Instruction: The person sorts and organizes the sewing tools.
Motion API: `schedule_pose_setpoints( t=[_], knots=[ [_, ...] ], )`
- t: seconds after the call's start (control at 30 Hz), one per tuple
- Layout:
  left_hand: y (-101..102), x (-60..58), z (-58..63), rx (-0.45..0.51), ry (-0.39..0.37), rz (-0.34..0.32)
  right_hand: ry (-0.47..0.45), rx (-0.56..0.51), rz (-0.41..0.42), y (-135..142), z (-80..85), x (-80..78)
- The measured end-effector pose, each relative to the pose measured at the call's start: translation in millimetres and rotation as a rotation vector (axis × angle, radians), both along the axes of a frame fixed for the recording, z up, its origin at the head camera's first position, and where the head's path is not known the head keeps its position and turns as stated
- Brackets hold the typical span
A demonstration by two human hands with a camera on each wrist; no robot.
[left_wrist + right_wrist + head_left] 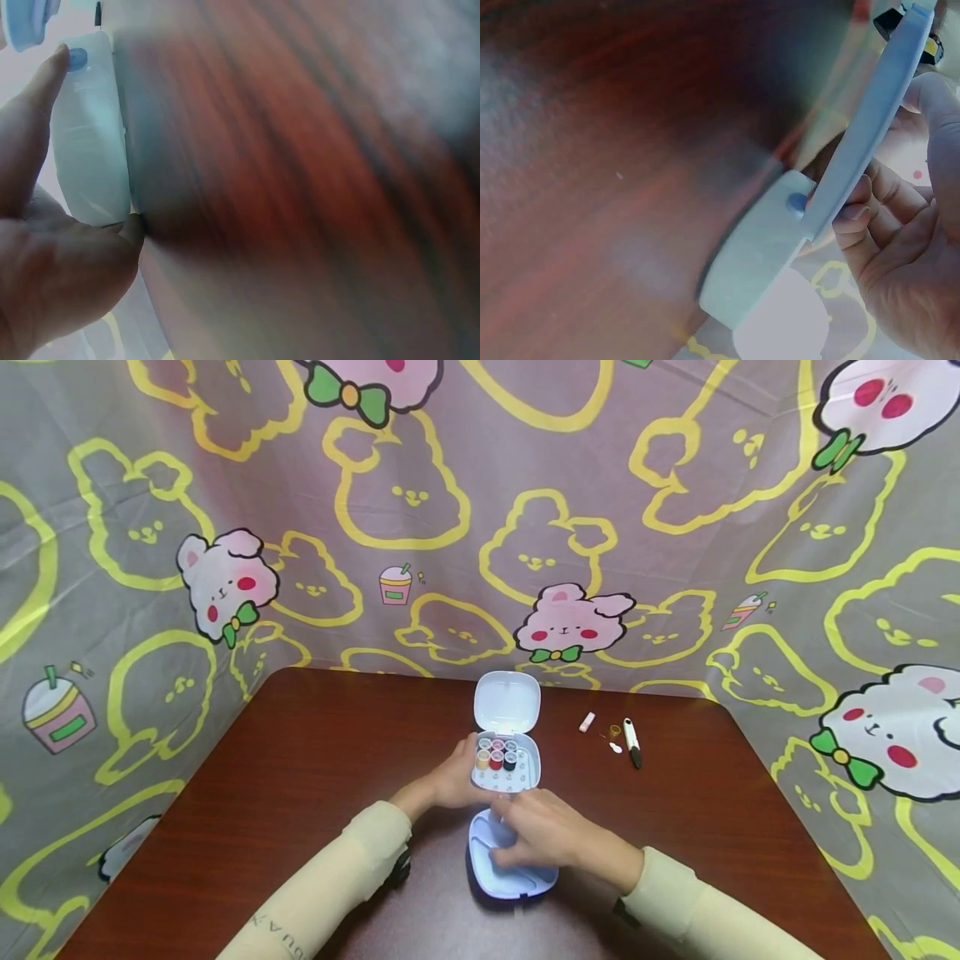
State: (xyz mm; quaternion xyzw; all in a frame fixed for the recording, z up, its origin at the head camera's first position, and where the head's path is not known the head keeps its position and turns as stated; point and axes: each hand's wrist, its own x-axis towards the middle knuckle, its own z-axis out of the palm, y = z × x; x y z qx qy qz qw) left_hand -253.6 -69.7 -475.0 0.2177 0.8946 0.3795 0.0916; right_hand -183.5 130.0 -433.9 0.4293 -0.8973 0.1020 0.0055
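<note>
A pale sewing box (pixel 530 768) stands on the table with its white lid (pixel 507 702) raised at the back. Several small thread spools (pixel 497 761) in different colours sit in its tray. My left hand (pixel 455 779) grips the box from the left, thumb and fingers spanning its side (pixel 94 142). In front of the box lies a light blue cover (pixel 517 883), angled up from the box edge in the right wrist view. Over this cover is my right hand (pixel 546 833), thumb apart from the fingers, fingertips (pixel 857 214) close to where cover and box meet. I see nothing in its grasp.
To the right on the brown table (pixel 330 743) lie a small pale pink piece (pixel 587 722), a yellow ring-like item (pixel 615 730), a small white piece (pixel 616 747) and a black-and-white slim tool (pixel 633 743). A patterned curtain (pixel 450 468) surrounds the table.
</note>
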Motion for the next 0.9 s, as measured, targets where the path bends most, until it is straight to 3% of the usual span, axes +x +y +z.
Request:
schedule_pose_setpoints(
  t=[0.33,0.6,0.9],
  knots=[
    [-2,-2.5,0.2,0.102,0.065,0.002,0.047,-0.059,-0.045,5,24.3,-10.5],
    [-3,-4.5,-2.7,0.091,0.101,0.019,0.095,-0.153,-0.112,8,43.6,-29.7],
    [-3,-2.8,-0.9,0.078,0.118,-0.003,0.105,-0.157,-0.175,9,52.8,-56.8]
  ],
)
